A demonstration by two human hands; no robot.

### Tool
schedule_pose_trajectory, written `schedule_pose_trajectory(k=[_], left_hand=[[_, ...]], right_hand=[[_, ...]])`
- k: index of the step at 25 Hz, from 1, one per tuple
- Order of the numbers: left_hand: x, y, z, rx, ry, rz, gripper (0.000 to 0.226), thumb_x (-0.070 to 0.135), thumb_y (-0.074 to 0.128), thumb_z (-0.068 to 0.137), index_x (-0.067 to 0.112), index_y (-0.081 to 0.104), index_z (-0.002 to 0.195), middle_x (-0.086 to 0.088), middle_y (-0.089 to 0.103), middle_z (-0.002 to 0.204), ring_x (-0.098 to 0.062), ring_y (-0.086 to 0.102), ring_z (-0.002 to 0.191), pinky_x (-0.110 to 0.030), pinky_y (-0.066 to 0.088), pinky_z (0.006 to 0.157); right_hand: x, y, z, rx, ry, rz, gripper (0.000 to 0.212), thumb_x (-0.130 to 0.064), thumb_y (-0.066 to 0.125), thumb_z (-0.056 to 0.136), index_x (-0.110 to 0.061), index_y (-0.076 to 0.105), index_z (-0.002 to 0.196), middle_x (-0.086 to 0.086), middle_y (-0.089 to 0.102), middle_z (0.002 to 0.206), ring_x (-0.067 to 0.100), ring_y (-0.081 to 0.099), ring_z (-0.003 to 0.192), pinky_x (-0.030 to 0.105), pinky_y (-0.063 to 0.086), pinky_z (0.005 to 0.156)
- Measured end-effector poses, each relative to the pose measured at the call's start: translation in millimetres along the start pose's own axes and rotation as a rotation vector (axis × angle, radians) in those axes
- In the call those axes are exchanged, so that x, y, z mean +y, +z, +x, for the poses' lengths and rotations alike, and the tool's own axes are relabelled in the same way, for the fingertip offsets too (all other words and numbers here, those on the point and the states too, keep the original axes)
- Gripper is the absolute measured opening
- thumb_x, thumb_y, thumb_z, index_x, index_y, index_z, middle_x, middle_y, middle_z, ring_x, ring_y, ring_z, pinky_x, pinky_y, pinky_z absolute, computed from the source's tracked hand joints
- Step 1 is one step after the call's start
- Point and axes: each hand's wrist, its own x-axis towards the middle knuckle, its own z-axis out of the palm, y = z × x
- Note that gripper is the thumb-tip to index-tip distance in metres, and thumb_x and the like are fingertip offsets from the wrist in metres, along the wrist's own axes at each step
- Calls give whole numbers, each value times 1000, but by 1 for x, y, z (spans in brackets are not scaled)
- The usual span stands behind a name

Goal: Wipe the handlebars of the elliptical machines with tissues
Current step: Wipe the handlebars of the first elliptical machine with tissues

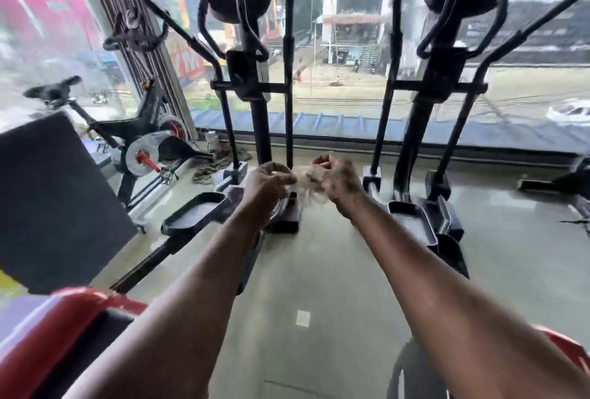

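We see both arms stretched forward over the floor (319, 271); the left hand (268, 184) and right hand (335, 180) sit close together, fingers curled, each pinching an end of a thin, blurred tissue (303, 189) that hangs between them; how tightly the fingertips close we cannot tell; two elliptical machines stand just beyond, the left machine (252, 85) and the right machine (437, 79), handlebars untouched; an exercise bike (140, 140) stands at the left window.

Matt black metal elliptical frames (255, 104); glossy floor (319, 271); thin crumpled tissue (303, 187).
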Motion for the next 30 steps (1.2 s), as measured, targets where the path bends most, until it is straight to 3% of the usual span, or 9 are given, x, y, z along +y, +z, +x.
schedule_pose_trajectory(k=[4, 7, 14, 17, 20, 23, 25, 28, 30], left_hand=[[27, 71, 118, -175, -122, -97, 22, 7, 51, 92, 11, 62, 73, 4, 63, 50, -13, 58, 46, -16, 45, 43], [44, 118, 217, -271, -120, -148, 15, 24, 65, 88, 13, 67, 77, 0, 68, 63, -13, 64, 53, -20, 51, 50], [110, 229, 447, -461, 14, -208, 14, 0, 61, 87, 11, 62, 77, 0, 66, 60, -14, 60, 51, -18, 47, 48], [145, 286, 515, -517, 86, -215, 13, -5, 59, 85, 8, 62, 81, -2, 67, 60, -12, 62, 49, -16, 48, 46], [186, 347, 600, -521, 197, -272, 14, -7, 58, 83, 4, 64, 90, -11, 67, 77, -18, 62, 61, -20, 51, 55], [232, 403, 664, -548, 265, -293, 22, -6, 53, 81, 0, 65, 99, -13, 68, 82, -20, 63, 67, -28, 51, 67], [257, 428, 694, -566, 317, -285, 17, 2, 50, 86, 3, 66, 92, -9, 66, 77, -21, 63, 70, -29, 52, 71], [297, 459, 753, -495, 475, -237, 17, 8, 50, 91, 11, 67, 86, -8, 63, 77, -22, 60, 73, -31, 49, 71], [320, 478, 794, -440, 519, -257, 18, 6, 50, 91, 12, 66, 84, -5, 63, 74, -18, 59, 68, -25, 49, 65]], right_hand=[[-15, -32, 119, 207, -119, -151, 12, -8, 67, 80, -19, 62, 85, -11, 58, 70, 6, 54, 63, 21, 46, 58], [-21, -55, 218, 239, -155, -113, 13, -7, 61, 85, -20, 63, 88, -9, 60, 74, 6, 55, 64, 21, 44, 57], [-39, -126, 450, 613, -172, -360, 22, -35, 72, 81, -25, 52, 78, 3, 57, 91, 21, 58, 81, 35, 51, 69], [-52, -168, 521, 800, -344, -569, 4, -19, 67, 84, -22, 64, 82, 3, 64, 93, 20, 61, 86, 29, 44, 71], [-67, -210, 614, 708, -554, -565, 16, -22, 62, 88, -14, 73, 98, 11, 70, 94, 25, 66, 86, 36, 54, 75], [-96, -263, 694, 585, -619, -427, 34, -42, 62, 91, -15, 71, 109, 4, 71, 91, 8, 68, 75, 25, 54, 64], [-114, -298, 742, 526, -640, -380, 31, -38, 66, 89, -12, 70, 106, 2, 72, 90, 1, 68, 71, 21, 54, 61], [-145, -337, 822, 595, -679, -405, 22, -34, 67, 88, -16, 68, 100, 1, 72, 89, 17, 69, 80, 40, 57, 74], [-165, -355, 866, 635, -705, -424, 12, -25, 63, 91, -17, 65, 100, -3, 68, 86, 10, 64, 75, 30, 53, 70]])
